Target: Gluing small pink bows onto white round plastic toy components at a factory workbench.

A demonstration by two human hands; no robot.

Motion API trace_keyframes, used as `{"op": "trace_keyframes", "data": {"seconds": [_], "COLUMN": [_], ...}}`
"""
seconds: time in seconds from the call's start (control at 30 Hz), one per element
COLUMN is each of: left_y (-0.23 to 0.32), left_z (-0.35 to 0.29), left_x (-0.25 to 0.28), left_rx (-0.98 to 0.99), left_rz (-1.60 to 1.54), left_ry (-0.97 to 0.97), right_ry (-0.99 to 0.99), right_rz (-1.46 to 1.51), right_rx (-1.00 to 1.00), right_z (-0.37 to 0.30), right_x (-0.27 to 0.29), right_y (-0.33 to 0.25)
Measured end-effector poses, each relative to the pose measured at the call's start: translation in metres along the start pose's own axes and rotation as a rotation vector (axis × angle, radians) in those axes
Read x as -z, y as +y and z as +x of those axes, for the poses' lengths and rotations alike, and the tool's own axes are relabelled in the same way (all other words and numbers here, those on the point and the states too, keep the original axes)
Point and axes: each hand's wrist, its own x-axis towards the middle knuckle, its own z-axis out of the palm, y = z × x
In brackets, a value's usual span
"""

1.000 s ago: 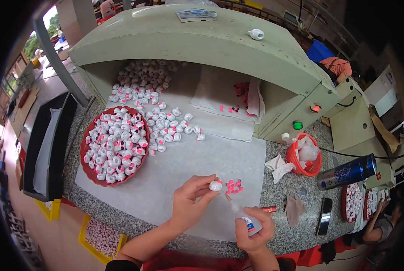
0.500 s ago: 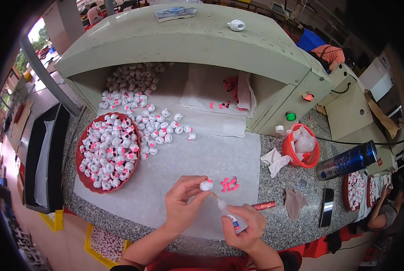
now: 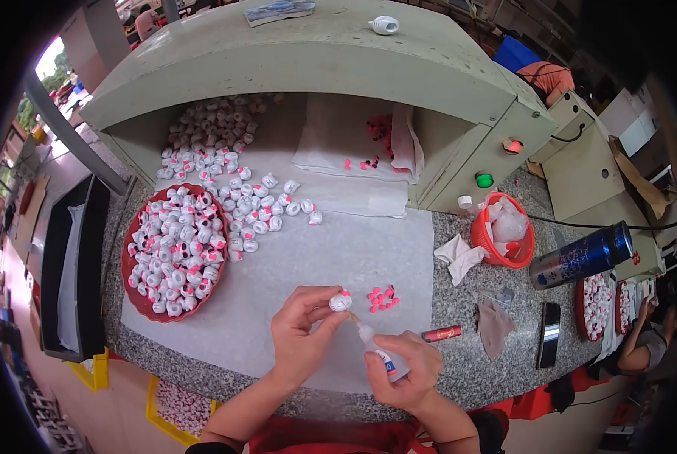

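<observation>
Between thumb and fingers, my left hand [image 3: 303,329] pinches a small white rounded piece with a pink patch [image 3: 340,302]. My right hand [image 3: 406,371] is wrapped round a squeeze glue bottle [image 3: 385,359] with a white body and a blue mark. The bottle's narrow tip points up and left, close under the white piece; whether they touch I cannot tell. Just right of the piece, several small pink bits [image 3: 384,298] lie on the white sheet [image 3: 308,257]. A red scalloped bowl [image 3: 129,278] heaped with similar white pieces stands at the left.
A grey-green box [image 3: 293,72] with an open front shelters more white pieces [image 3: 217,144] and a cloth with pink bits. To the right are a red basket [image 3: 526,257], a blue bottle [image 3: 580,256], a phone [image 3: 549,335], a cloth [image 3: 496,328] and a red tube [image 3: 441,334].
The view has shifted slightly, so everything sits a little higher and further left. Both hands keep their grips, with the bottle tip still close to the white piece.
</observation>
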Motion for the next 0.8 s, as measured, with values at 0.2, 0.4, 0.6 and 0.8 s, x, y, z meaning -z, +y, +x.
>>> {"op": "trace_keyframes", "data": {"seconds": [0.2,0.4,0.6,0.8], "left_y": [0.001,-0.002,-0.002,-0.001], "left_z": [-0.001,0.0,0.0,0.001], "left_x": [0.0,0.002,0.003,0.003], "left_rx": [-0.027,-0.016,-0.027,0.039], "left_rz": [0.026,0.025,0.07,0.02], "left_ry": [0.008,0.008,-0.018,-0.017], "right_ry": [0.007,-0.009,-0.026,-0.023], "right_rz": [0.008,0.025,0.055,0.044], "right_rx": [0.026,0.005,-0.059,-0.072], "right_z": [-0.005,-0.004,-0.001,0.003], "right_x": [-0.002,-0.001,0.003,0.008], "right_y": [0.001,0.001,-0.002,0.0]}}
